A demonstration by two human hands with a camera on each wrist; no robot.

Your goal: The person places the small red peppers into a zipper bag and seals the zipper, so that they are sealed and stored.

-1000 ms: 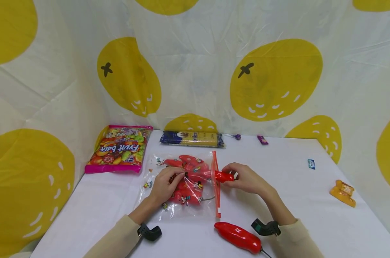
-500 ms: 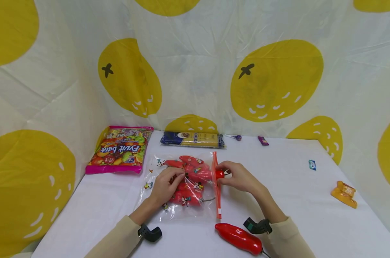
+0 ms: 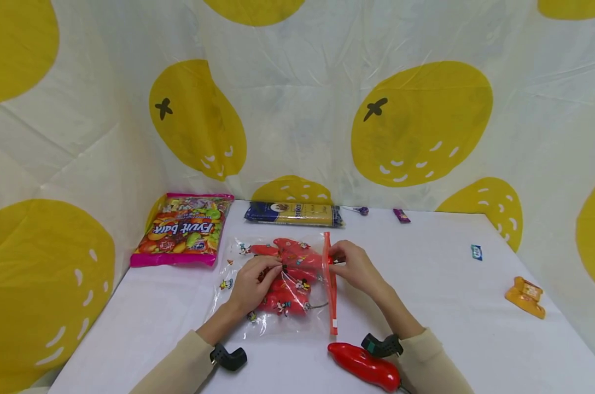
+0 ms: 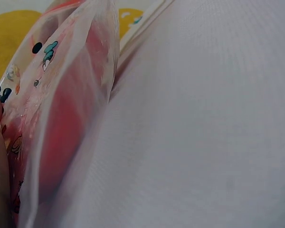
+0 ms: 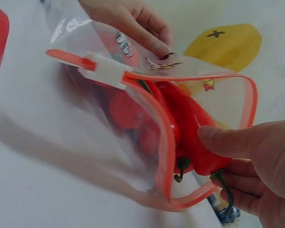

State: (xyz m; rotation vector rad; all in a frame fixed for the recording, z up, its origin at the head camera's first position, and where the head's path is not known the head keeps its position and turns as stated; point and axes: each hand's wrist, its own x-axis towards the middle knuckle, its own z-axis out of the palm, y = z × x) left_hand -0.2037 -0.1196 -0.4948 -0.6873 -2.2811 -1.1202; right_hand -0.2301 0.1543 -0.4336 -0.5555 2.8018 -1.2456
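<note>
A clear zip bag (image 3: 223, 306) with cartoon prints and an orange-red slider edge lies on the table, several red chili peppers inside it. My left hand (image 3: 253, 282) pinches the bag's upper sheet and keeps its mouth raised. At that mouth, my right hand (image 3: 359, 268) grips a red chili pepper (image 5: 190, 118) near its green stem, thumb on top. Most of this pepper is inside the bag, beside the others, as the right wrist view shows. The white slider (image 5: 104, 71) sits at one end of the zip. In the left wrist view, the bag bulges beside the left hand.
Another red chili pepper (image 3: 363, 366) lies in front, near my right forearm. Along the back are a candy bag (image 3: 184, 230), a yellow-and-blue pasta pack (image 3: 295, 214), a purple lollipop (image 3: 362, 210) and a purple sweet (image 3: 402, 215). Rightward lie a blue-green sweet (image 3: 477, 252) and an orange packet (image 3: 525, 297).
My right hand has moved left, pushing the chili pepper from outside the zip edge farther into the bag. My left hand has stayed in place on the bag.
</note>
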